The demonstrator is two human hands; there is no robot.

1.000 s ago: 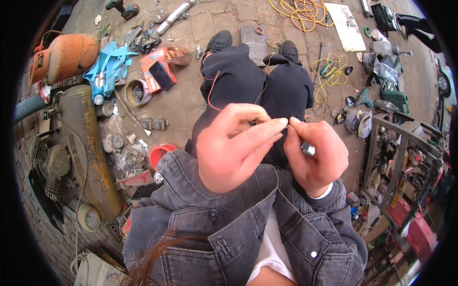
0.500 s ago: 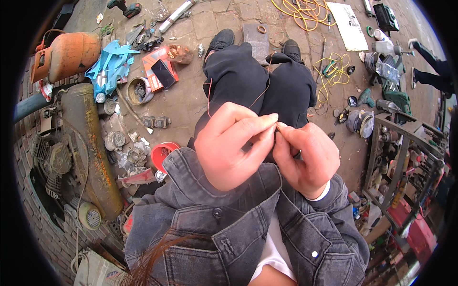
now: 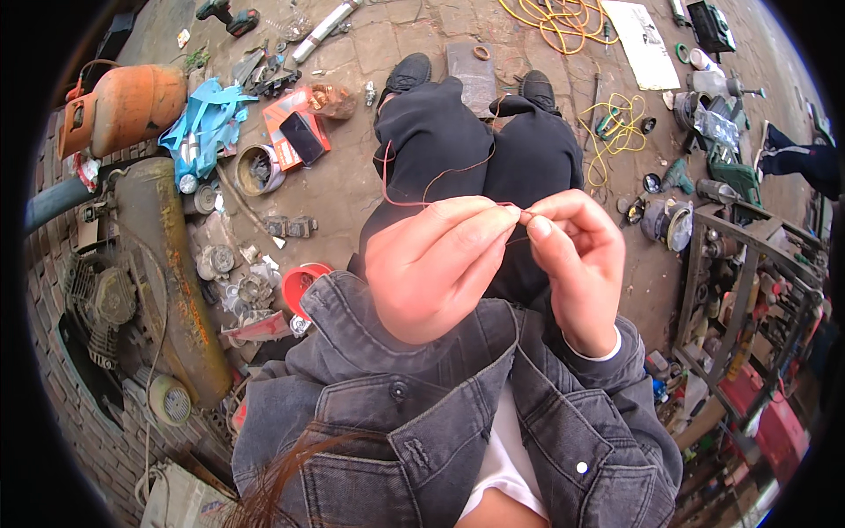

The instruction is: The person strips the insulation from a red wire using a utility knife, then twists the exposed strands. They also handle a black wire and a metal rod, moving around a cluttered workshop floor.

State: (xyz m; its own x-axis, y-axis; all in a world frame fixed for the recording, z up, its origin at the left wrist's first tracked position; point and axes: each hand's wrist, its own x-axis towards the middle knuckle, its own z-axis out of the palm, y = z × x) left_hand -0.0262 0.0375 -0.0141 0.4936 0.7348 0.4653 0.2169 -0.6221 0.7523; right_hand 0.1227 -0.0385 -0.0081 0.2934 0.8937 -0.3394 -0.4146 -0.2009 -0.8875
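Observation:
Over my lap, my left hand (image 3: 437,267) is closed, its thumb and fingertips pinching a thin red wire (image 3: 385,187). The wire's loose end rises in a curve to the left, above the knuckles. A finer copper-coloured wire (image 3: 462,169) loops up across my dark trousers. My right hand (image 3: 583,264) pinches the wire between thumb and forefinger, close to the left fingertips. A short stretch of wire shows between the two pinches. Whether the two wires are joined there is too small to tell.
An orange gas cylinder (image 3: 132,101), blue bag (image 3: 209,123) and phone (image 3: 302,138) are at the left. A red bowl (image 3: 293,290) sits by my left elbow. Yellow cord (image 3: 607,145) and a metal frame (image 3: 748,264) lie right. Someone's leg (image 3: 801,163) shows far right.
My right hand has turned and lifted a little, its thumb now more upright. More wire shows at the fingertips, and the red wire's curve has shifted. The other person's legs have moved.

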